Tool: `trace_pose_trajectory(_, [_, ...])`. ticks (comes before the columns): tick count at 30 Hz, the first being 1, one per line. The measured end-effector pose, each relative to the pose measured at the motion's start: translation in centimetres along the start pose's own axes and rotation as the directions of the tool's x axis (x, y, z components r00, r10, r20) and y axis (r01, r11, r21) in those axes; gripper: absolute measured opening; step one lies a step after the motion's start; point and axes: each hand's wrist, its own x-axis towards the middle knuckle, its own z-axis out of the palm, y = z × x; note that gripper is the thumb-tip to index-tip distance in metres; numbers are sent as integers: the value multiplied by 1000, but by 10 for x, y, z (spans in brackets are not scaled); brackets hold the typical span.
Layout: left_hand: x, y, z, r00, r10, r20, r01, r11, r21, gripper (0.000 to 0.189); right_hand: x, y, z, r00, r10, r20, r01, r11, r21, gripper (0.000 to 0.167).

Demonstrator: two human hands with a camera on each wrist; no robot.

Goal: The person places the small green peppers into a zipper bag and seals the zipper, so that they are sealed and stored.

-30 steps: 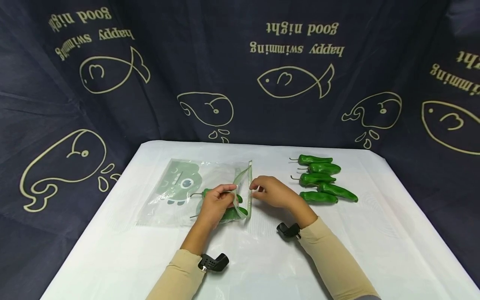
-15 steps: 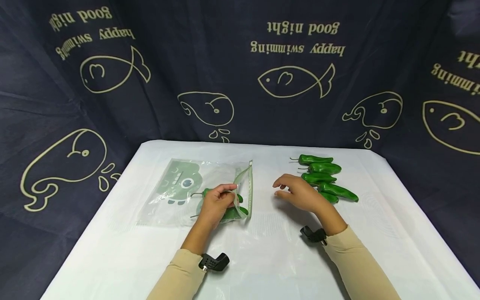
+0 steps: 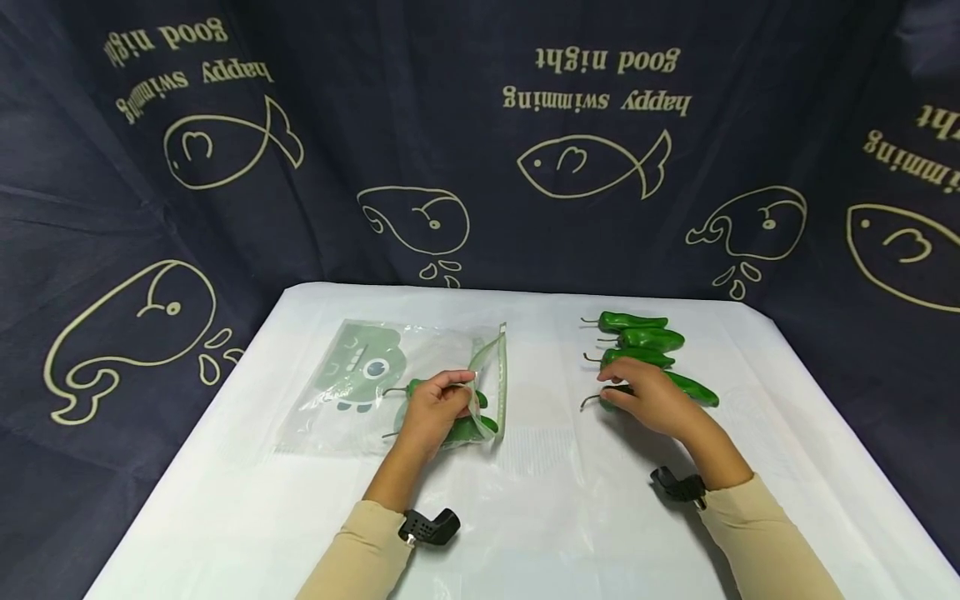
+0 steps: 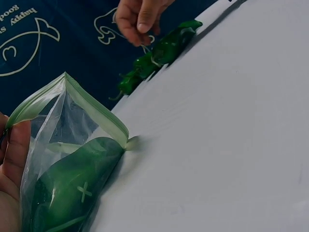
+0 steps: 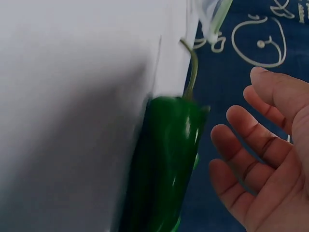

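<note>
My left hand (image 3: 433,407) pinches the open rim of a clear zip bag (image 3: 442,340) with a green seal and a printed monster. The bag lies on the table with its mouth facing right. Inside show green peppers (image 3: 467,430), partly behind the left hand. In the left wrist view, the fingers (image 4: 18,145) hold the bag's green edge apart. My right hand (image 3: 651,398) reaches over the nearest loose green pepper (image 5: 169,150), covering much of it in the head view. From the right wrist, its fingers look relaxed and spread beside that pepper, apart from it.
More green peppers (image 3: 651,339) lie in a column at the table's right, beyond the right hand, stems mostly leftward. A white cloth covers the table (image 3: 555,517). Behind it hangs a dark blue curtain (image 3: 480,158) with fish drawings.
My right hand has left the bag's mouth and moved right to the nearest loose pepper. The left hand stays on the bag's rim, and the bag has kept its place.
</note>
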Motion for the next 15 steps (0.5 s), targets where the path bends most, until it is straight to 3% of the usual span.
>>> trace_pose_trajectory(15, [1,1,1,1000,-2,4,2,1000,-18,29,-26,31,-24,996,73,-41,-76,995,-71,22])
